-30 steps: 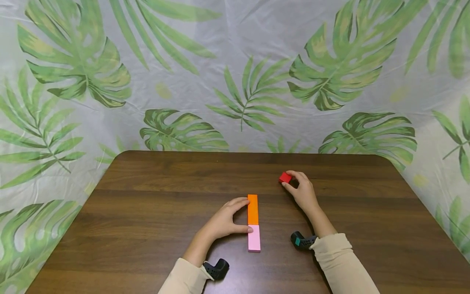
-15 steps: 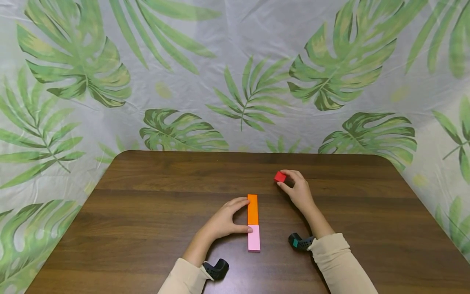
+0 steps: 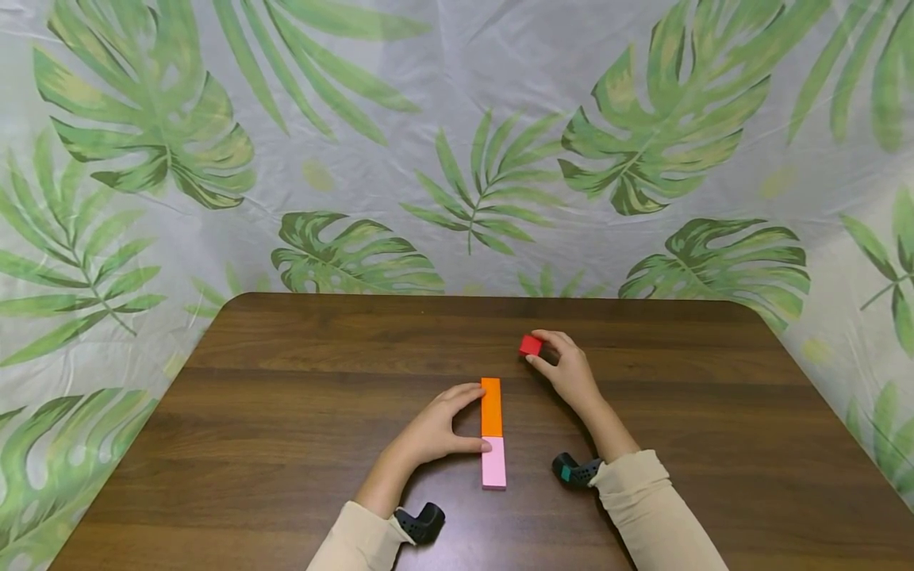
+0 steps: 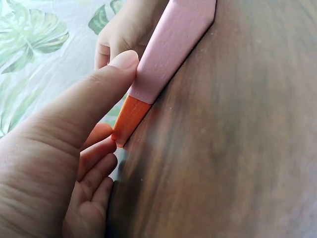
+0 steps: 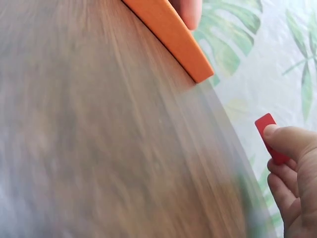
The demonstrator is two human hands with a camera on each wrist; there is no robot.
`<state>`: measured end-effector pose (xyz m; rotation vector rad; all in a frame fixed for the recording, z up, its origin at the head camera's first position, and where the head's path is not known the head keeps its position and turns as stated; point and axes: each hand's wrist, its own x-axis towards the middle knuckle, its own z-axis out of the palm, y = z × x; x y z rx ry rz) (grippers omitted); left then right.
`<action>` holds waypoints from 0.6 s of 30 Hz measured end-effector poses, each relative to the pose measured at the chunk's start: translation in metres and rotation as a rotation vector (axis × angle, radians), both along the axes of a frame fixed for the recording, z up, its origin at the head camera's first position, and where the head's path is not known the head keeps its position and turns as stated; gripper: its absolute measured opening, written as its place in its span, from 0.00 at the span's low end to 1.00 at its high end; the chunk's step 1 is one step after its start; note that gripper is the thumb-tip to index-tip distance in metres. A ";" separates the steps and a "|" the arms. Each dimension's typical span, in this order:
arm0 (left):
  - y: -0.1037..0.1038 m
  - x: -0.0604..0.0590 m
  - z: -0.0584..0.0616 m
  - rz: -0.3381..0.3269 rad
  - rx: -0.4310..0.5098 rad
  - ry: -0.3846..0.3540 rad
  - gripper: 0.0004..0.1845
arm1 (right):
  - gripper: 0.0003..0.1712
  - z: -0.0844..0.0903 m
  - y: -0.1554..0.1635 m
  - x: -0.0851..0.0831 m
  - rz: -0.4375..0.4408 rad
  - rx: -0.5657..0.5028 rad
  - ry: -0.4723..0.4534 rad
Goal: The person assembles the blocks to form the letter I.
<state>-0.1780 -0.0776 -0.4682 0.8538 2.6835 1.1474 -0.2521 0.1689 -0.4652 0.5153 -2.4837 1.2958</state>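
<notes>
On the wooden table [image 3: 271, 444], an orange block [image 3: 491, 411] and a pink block [image 3: 495, 469] lie end to end in one straight line, the orange one farther away. My left hand [image 3: 437, 428] rests at their left side, thumb and fingers spread apart. Its thumb touches the pink block [image 4: 171, 52] and its fingertips meet the orange block [image 4: 130, 119]. Beyond the line and to its right, my right hand [image 3: 570, 374] pinches a small red block [image 3: 530, 346] between thumb and fingers. From the right wrist, the red block [image 5: 266, 135] appears past the orange block's end.
A leaf-print cloth [image 3: 500, 95] hangs behind the table's far edge. Black wrist devices [image 3: 423, 523] sit on both wrists, below beige sleeves [image 3: 657, 507].
My right hand has carried the red block leftward, closer to the line of the orange and pink blocks. My left hand and those two blocks have stayed in place.
</notes>
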 end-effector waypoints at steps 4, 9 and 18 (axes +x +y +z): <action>0.000 0.000 0.000 0.000 -0.003 -0.001 0.42 | 0.23 0.000 -0.005 0.000 0.012 0.010 -0.014; 0.000 0.000 -0.001 -0.002 -0.006 0.003 0.42 | 0.21 0.001 -0.012 0.000 0.030 0.009 -0.029; 0.000 0.000 -0.001 -0.009 -0.002 0.019 0.42 | 0.20 -0.002 -0.026 -0.002 0.069 0.019 -0.039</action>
